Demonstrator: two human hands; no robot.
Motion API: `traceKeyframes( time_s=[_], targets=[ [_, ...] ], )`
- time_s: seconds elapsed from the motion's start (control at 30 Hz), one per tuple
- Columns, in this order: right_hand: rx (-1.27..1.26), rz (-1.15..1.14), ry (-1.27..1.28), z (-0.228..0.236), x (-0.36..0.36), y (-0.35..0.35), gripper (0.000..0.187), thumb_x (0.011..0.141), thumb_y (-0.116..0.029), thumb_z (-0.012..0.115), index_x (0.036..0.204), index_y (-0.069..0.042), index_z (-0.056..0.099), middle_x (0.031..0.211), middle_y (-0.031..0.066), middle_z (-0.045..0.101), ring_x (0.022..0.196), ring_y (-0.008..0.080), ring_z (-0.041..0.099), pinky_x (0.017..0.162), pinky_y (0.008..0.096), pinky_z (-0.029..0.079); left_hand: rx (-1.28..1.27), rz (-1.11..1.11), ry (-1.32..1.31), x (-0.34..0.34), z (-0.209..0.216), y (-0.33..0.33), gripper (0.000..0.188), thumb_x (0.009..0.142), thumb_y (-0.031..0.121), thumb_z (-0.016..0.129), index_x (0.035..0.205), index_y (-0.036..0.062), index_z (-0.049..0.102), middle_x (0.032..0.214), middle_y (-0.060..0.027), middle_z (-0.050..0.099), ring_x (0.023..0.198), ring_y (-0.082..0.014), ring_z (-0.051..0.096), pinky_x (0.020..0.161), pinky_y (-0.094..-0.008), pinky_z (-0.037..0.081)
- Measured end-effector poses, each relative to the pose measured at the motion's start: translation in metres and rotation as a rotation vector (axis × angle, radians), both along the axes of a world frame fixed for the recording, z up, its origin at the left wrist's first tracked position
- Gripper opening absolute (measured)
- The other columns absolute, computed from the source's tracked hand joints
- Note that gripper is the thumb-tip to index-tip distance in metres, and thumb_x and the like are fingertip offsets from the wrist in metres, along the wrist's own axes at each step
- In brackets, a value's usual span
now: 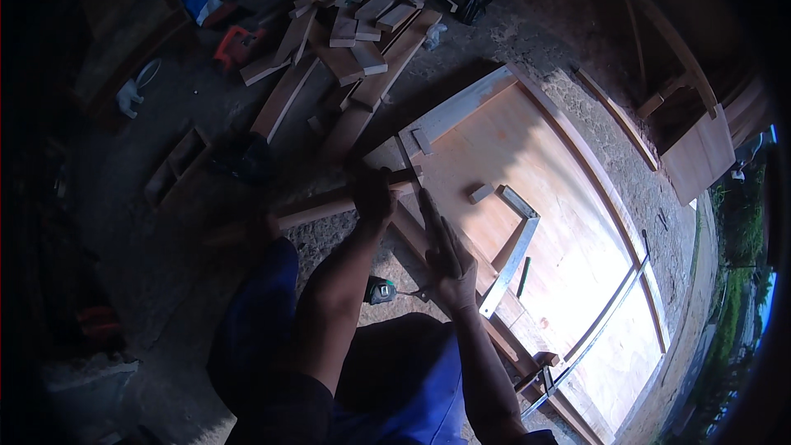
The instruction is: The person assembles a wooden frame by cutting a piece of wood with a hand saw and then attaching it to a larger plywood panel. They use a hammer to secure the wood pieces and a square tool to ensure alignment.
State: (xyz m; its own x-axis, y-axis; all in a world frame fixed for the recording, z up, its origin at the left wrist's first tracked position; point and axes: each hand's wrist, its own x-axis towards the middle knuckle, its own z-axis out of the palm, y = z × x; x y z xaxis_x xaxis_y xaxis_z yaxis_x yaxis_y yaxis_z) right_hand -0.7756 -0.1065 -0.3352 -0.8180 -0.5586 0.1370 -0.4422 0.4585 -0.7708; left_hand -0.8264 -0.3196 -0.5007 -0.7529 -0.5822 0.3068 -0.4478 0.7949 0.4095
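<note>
My left hand (pixel 375 196) is closed round a long wooden strip (pixel 317 208), close to the end that meets the corner of a wooden panel frame. Stretched fingers of my right hand (pixel 449 259) lie along the near rail of the frame, just right of that end. The frame holds a pale plywood panel (pixel 548 272), brightly sunlit at its lower right. On the panel rest a metal try square (pixel 517 257), a green pencil (pixel 524 277) and a small wood block (pixel 480 193). Another small wood piece (pixel 422 141) lies near the upper left corner.
A long bar clamp (pixel 597 325) spans the panel's right part. By my knees is a tape measure (pixel 380 290). Loose boards and offcuts (pixel 362 37) are piled beyond, near an orange-red object (pixel 237 46). A wooden strip (pixel 616 118) lies on the ground at right.
</note>
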Motion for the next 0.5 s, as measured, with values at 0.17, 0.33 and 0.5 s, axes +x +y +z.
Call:
traceKeyframes(
  time_s=[0.17,0.33,0.5],
  targets=[
    [0.261,-0.013,-0.068,0.068,0.138,0.144,0.053,0.087,-0.004,0.063,0.14,-0.003,0.059,0.137,0.0237,0.062,0.121,0.033,0.066,0.095,0.0379,0.057,0.161,0.031,-0.08,0.013,0.03,-0.013,0.039,0.07,0.019,0.084,0.104,0.0138,0.065,0.11,-0.0136,0.066,0.118,-0.0381,0.057,0.102,-0.0597,0.038],
    [0.033,0.013,0.225,-0.016,0.023,0.042,0.063,0.087,-0.007,0.066,0.148,-0.009,0.051,0.139,0.0235,0.06,0.116,0.0372,0.067,0.094,0.0401,0.056,0.081,0.023,-0.002,-0.001,0.018,0.006,0.039,0.071,0.018,0.084,0.104,0.0131,0.065,0.112,-0.013,0.066,0.12,-0.0383,0.056,0.101,-0.0606,0.038],
    [-0.041,0.01,0.073,-0.015,0.004,0.008,0.066,0.086,-0.008,0.068,0.149,-0.01,0.05,0.134,0.0253,0.062,0.114,0.038,0.068,0.09,0.0409,0.056,0.007,0.006,0.027,-0.004,0.002,-0.002,0.041,0.069,0.02,0.086,0.104,0.0132,0.066,0.11,-0.0143,0.067,0.119,-0.0387,0.057,0.1,-0.062,0.039]
  ],
)
